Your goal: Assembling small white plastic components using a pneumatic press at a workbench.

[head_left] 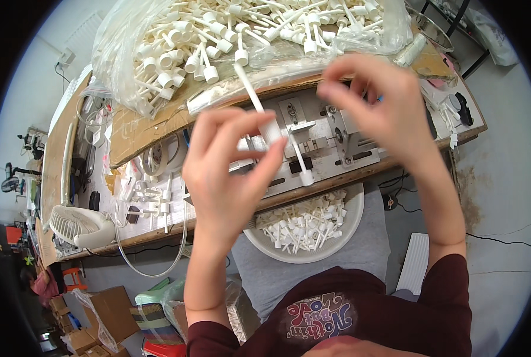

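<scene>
My left hand (230, 166) pinches a white plastic stick with a cylindrical cap (270, 128) between thumb and fingers; its thin stem points up and away. Under and beyond it is a metal fixture (360, 156) on the bench. A second white stick (300, 156) lies across this fixture, its wider end toward me. My right hand (384, 98), slightly blurred, is raised over the fixture's right side. Thumb and fingers are apart there, and nothing shows between them.
A clear bag heaped with white capped sticks (212, 44) lies on cardboard (136, 134) at the back. A round basin (352, 229) of similar small parts sits at my lap. On the left are a white fan (81, 226) and a looping tube (136, 268).
</scene>
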`<state>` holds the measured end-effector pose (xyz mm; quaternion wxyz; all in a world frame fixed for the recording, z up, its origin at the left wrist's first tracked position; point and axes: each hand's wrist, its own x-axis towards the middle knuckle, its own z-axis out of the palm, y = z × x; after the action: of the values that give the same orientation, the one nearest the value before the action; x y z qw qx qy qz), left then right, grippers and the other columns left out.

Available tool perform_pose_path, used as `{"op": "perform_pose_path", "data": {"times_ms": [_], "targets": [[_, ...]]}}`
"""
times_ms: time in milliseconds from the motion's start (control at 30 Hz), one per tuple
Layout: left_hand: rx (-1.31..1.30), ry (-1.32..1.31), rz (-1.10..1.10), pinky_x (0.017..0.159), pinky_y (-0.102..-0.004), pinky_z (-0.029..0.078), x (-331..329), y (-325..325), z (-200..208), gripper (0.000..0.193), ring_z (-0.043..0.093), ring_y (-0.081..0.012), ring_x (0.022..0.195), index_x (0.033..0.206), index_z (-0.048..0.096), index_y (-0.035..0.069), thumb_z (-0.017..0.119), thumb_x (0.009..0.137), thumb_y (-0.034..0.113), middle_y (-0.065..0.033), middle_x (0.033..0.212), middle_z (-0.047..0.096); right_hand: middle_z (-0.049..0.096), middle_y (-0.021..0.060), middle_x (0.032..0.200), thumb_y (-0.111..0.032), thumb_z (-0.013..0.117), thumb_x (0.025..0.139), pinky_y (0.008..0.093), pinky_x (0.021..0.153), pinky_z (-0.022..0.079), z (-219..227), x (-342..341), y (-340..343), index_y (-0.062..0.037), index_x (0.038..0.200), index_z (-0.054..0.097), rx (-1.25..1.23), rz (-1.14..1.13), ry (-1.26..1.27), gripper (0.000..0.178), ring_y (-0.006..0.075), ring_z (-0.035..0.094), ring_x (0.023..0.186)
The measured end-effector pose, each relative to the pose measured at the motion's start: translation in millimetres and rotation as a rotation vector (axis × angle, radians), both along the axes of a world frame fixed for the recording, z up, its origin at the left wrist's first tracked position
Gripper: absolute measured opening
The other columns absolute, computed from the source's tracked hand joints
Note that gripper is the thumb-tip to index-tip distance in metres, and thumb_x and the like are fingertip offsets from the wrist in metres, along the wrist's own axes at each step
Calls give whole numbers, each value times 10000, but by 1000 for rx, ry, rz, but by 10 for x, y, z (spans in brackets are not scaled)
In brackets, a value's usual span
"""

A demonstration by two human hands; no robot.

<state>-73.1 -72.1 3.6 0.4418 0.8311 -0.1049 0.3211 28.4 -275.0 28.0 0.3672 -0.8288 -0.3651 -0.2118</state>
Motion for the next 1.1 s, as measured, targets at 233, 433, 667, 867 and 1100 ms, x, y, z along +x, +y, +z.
{"op": "perform_pose_path", "data": {"times_ms": [233, 433, 667, 867, 1100], "targets": [[301, 10, -22, 653, -296, 573, -344, -220, -395, 284, 706, -204, 762, 1029, 722, -4, 801, 759, 36, -136, 1281, 655, 736, 81, 909, -388, 791, 815, 396, 700, 542, 123, 960, 302, -69, 1046, 706, -412, -347, -278, 403, 273, 700, 795], [457, 115, 117, 612, -301, 543, -391, -373, -739, 247, 687, -202, 660, 1015, 744, 46, 802, 785, 117, -83, 1243, 706, 737, 126, 982, -355, 761, 810, 444, 824, 556, -43, 918, 631, -93, 1108, 706, -423, -327, -93, 401, 322, 701, 957], [525, 136, 103, 583, -306, 527, -270, -369, -724, 275, 641, -213, 591, 1023, 743, 58, 807, 767, 136, -61, 1246, 707, 738, 135, 960, -155, 714, 839, 428, 827, 557, -179, 940, 588, -80, 1057, 752, -173, -125, -173, 234, 316, 704, 877], [511, 162, 107, 580, -307, 525, -276, -375, -732, 284, 636, -213, 579, 1024, 746, 62, 811, 759, 146, -57, 1243, 709, 719, 74, 783, -173, 752, 833, 255, 567, 460, -9, 850, 352, -118, 1057, 791, -34, -153, 43, 234, 116, 677, 657], [295, 246, 35, 596, -258, 539, -275, -368, -620, 333, 683, -144, 647, 1066, 736, 39, 831, 797, 210, -99, 1216, 716, 720, 19, 837, -178, 768, 864, 217, 575, 454, -84, 913, 88, -62, 1088, 774, 299, 162, 282, 252, 61, 637, 656]]}}
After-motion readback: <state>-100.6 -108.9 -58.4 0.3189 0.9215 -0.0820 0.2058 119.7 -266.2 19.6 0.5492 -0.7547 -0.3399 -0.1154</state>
